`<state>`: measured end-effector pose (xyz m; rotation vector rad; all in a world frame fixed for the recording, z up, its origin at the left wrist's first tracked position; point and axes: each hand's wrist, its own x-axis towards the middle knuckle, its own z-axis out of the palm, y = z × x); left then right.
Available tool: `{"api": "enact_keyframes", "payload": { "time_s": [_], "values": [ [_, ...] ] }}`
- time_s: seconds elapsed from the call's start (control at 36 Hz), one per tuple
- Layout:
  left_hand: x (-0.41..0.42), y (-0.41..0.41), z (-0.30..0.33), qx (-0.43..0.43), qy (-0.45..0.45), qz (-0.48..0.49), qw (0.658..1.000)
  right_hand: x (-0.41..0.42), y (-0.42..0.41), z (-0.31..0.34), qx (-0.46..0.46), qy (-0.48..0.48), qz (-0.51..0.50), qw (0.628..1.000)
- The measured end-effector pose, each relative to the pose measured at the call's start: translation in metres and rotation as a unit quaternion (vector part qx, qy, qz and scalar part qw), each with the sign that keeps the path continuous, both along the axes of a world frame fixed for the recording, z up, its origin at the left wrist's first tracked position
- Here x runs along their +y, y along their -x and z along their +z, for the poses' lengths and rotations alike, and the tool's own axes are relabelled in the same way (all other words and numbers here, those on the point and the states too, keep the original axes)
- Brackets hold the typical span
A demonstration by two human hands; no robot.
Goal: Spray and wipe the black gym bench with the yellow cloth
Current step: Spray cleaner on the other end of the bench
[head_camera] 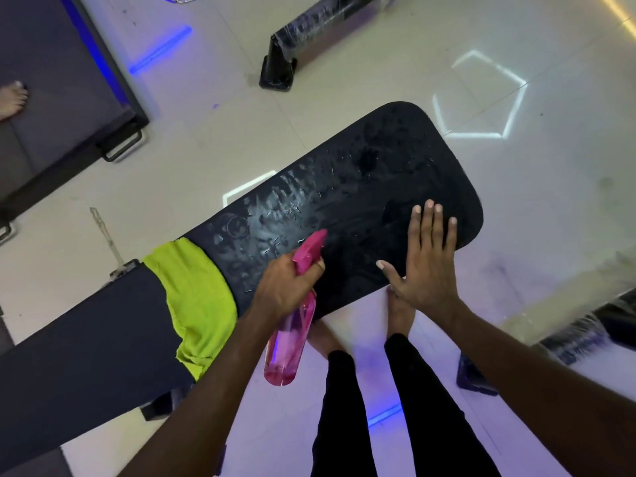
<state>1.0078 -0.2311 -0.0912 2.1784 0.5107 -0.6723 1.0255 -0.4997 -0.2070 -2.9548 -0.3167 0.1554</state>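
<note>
The black gym bench (361, 187) runs diagonally from lower left to upper right, its pad wet with spray droplets. A yellow cloth (192, 297) lies draped across the bench at the gap between its two pads. My left hand (285, 287) grips a pink spray bottle (292, 335), nozzle pointing at the pad, a finger on the trigger. My right hand (423, 259) hovers flat over or rests on the pad's near edge, fingers spread, holding nothing.
My legs and bare feet (399, 311) stand right below the bench edge. A black wrapped equipment piece (309, 39) lies on the tiled floor beyond. A dark platform (62, 91) sits upper left with another person's foot (12, 98) on it. More wrapped gear (585, 332) sits at right.
</note>
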Motion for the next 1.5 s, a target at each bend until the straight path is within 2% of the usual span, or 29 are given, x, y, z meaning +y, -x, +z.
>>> {"api": "enact_keyframes", "payload": {
  "time_s": [0.14,0.36,0.61,0.86,0.97,1.08,1.17,1.31,1.39,1.5],
  "values": [
    [0.036,0.012,0.009,-0.017,-0.012,0.053,0.998,0.047,0.006,-0.003,-0.009,-0.016,0.098,0.995],
    [0.088,0.033,0.004,-0.028,-0.052,0.073,0.996,0.115,-0.005,-0.005,-0.007,-0.001,0.218,0.976],
    [0.106,0.055,-0.02,-0.022,-0.085,0.059,0.994,0.117,-0.004,-0.019,-0.028,0.001,0.214,0.976],
    [0.093,0.086,-0.011,0.009,-0.027,0.038,0.999,0.119,-0.001,-0.008,-0.019,0.006,0.209,0.978],
    [0.095,0.108,-0.013,0.023,-0.025,0.059,0.998,0.123,0.004,-0.007,-0.012,0.005,0.194,0.981],
    [0.107,0.12,-0.007,-0.006,-0.001,0.083,0.997,0.129,0.012,-0.007,-0.009,0.007,0.174,0.985],
    [0.118,0.128,0.0,-0.034,0.011,0.145,0.989,0.138,0.018,-0.005,-0.009,0.016,0.171,0.985],
    [0.141,0.132,0.016,-0.106,0.049,0.192,0.974,0.177,0.02,0.003,-0.021,-0.028,0.214,0.976],
    [0.156,0.135,0.03,-0.161,0.061,0.233,0.957,0.216,0.023,0.008,-0.016,-0.042,0.259,0.965],
    [0.177,0.145,0.041,-0.201,0.047,0.343,0.916,0.269,0.035,0.011,0.003,-0.036,0.321,0.946]
  ]
}}
